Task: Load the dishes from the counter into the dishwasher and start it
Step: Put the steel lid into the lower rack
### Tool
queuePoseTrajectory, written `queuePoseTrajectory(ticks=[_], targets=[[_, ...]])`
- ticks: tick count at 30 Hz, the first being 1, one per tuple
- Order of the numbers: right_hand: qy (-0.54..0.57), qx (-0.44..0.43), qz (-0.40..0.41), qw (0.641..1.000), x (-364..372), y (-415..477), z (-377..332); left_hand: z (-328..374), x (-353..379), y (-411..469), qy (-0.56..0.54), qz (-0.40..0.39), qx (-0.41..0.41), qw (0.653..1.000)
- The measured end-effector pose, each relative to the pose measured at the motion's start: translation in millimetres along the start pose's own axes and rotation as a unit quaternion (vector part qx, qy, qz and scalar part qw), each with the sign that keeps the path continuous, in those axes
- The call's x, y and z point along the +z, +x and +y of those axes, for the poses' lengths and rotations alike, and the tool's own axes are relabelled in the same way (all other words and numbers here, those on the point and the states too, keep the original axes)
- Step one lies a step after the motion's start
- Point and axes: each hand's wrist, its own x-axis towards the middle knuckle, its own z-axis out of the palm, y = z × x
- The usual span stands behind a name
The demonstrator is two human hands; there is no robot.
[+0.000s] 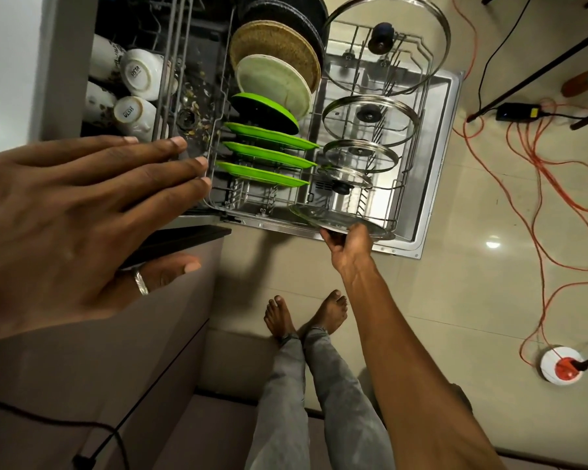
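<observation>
Orange cable reel sits on tiled floor.

Lower rack sits out over the open door. L row: 4 green plates, cream plate, woven plate, dark pans at back. R row: 4 glass lids. Floor: orange cable, black adapter, white reel.

Warm, dim overhead light, with a white glare spot on the floor right of the right hand, whose glass lid shows a faint sheen. Soft shadows pool below that hand. The left hand looms close, slightly soft; lines bow towards the frame edges — wide-angle distortion.
</observation>
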Motion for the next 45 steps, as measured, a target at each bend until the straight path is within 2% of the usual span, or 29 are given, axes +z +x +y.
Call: queuePoseTrajectory(ticks=[6, 14, 25, 32, 37, 39, 42, 45], targets=[[-0.056, -0.015, -0.002, 0.998, 19.9, 10.8, -9.3, -2.4, -0.2, -0.6, -0.010, -0.004, 0.002, 1.000], [-0.073, -0.021, 0.011, 0.997, 27.9, 17.2, -11.3, -0.7, -0.6, 0.9, -0.011, -0.002, -0.003, 1.000], [-0.082, 0.009, -0.108, 0.991, 1.4, -8.0, -7.5, 0.2, -8.1, 3.9, 0.035, 0.003, 0.005, 0.999], [-0.169, 0.045, -0.119, 0.977, -12.0, -45.7, -1.4, 5.6, -17.5, 4.3, 0.108, -0.026, -0.017, 0.994], [-0.259, 0.022, -0.165, 0.951, -18.3, -97.9, -19.8, 28.0, -39.8, 12.8, 0.146, -0.064, -0.078, 0.984], [-0.312, -0.020, -0.180, 0.933, -23.2, -128.3, -36.4, 42.8, -40.7, 19.1, 0.120, -0.057, -0.125, 0.983], [-0.379, -0.088, -0.198, 0.900, -31.8, -177.6, -66.8, 79.2, -36.9, 33.1, 0.003, -0.040, -0.197, 0.980], [-0.439, -0.161, -0.213, 0.858, -46.6, -224.2, -96.9, 136.2, -39.3, 39.4, -0.144, -0.038, -0.291, 0.945]])
